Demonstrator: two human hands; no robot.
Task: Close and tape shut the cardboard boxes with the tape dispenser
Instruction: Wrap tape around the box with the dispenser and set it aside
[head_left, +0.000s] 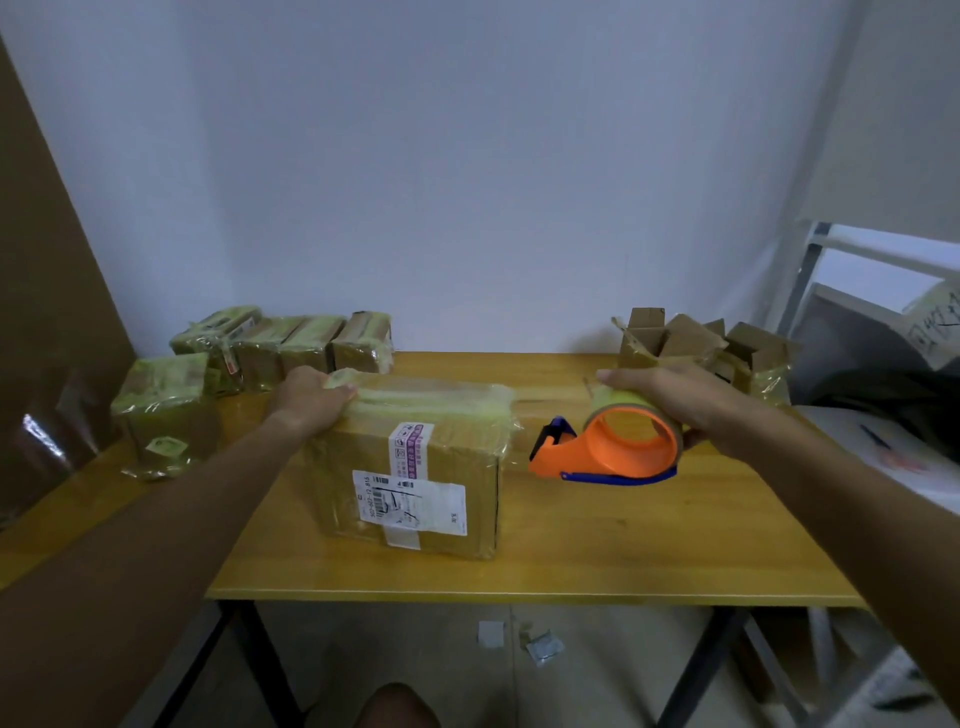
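A closed cardboard box (415, 467) sits in the middle of the wooden tabletop (623, 545), yellowish tape running along its top and a white shipping label (410, 501) on its near face. The left hand (311, 397) rests on the box's far left top corner, fingers laid flat, its grip released. The right hand (670, 397) has its grip wrapped over the tape roll of the orange tape dispenser (613, 449), which is just right of the box. Taped boxes (249, 353) cluster at the far left; open boxes (701, 348) stand at the far right.
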